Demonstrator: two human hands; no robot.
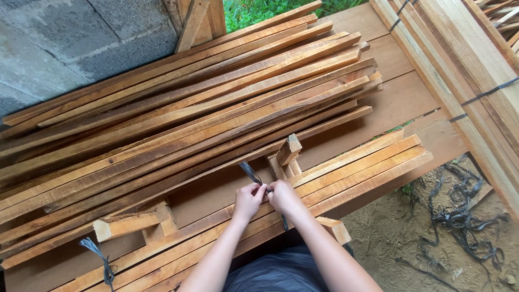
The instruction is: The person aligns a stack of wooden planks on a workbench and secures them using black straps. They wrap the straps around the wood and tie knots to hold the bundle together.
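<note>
My left hand (248, 200) and my right hand (283, 196) meet over a row of several light wooden slats (357, 168) lying side by side in front of me. Both pinch a dark plastic strap (250, 172) whose frayed end sticks up to the left, while another end hangs down below my right hand. Just beyond my fingers an upright wooden block (287, 151) of a low jig rises from the board. A second block (125, 225) with another dark strap (100, 258) sits at the left.
A big loose pile of long wooden slats (189, 103) fills the bench behind. A strapped bundle of planks (476, 75) runs along the right. Discarded dark straps (459, 216) lie on the sandy ground. A grey block wall (59, 38) is at the top left.
</note>
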